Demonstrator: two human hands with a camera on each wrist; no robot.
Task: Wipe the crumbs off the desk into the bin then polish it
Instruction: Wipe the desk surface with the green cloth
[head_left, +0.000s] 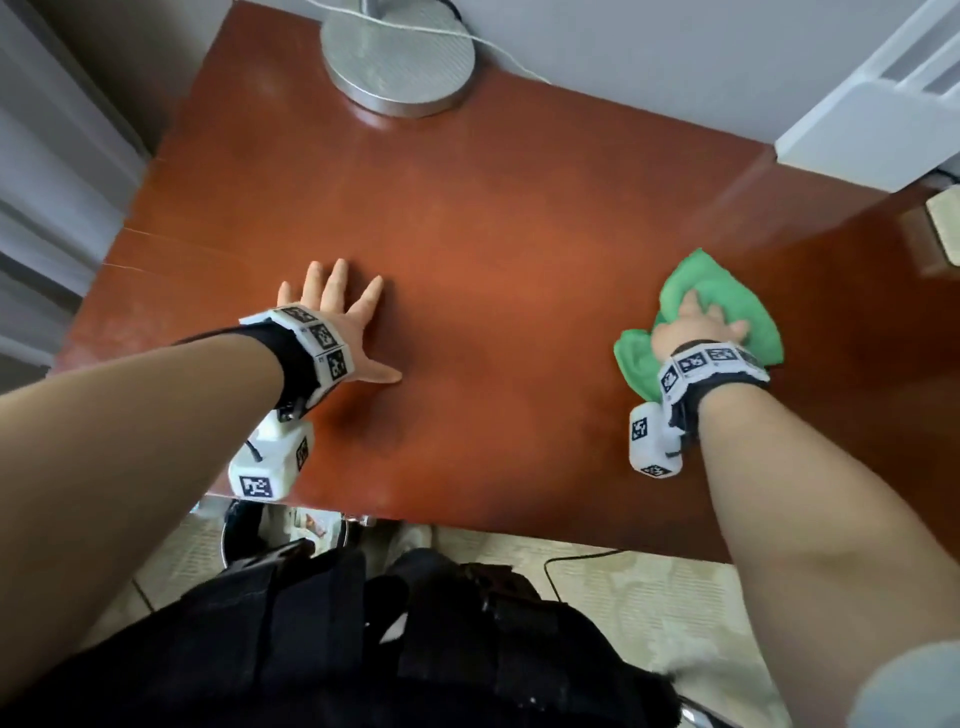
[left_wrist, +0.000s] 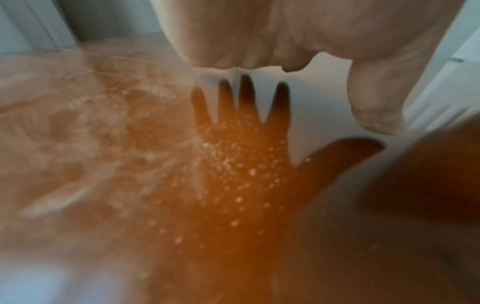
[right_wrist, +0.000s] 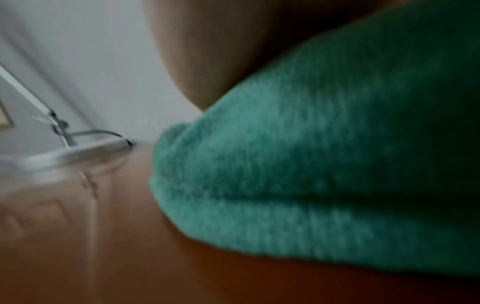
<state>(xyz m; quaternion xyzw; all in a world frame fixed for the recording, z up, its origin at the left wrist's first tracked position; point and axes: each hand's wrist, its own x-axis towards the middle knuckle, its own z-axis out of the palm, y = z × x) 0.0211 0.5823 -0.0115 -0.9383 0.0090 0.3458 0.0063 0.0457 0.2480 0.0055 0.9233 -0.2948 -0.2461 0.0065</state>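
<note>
**Cloth on the table, crumbs under the left palm**

The right hand (head_left: 696, 325) is pressing a green cloth (head_left: 727, 296) onto the right side of the reddish table (head_left: 493, 234), its fingers (head_left: 737, 327) lying spread over it. The left hand (head_left: 337, 317) is resting flat, fingers (head_left: 336, 280) straight and splayed, holding nothing. Pale crumbs (left_wrist: 233, 164) are lying beneath it. A bin (head_left: 244, 535) is standing below the table's near edge.
</note>
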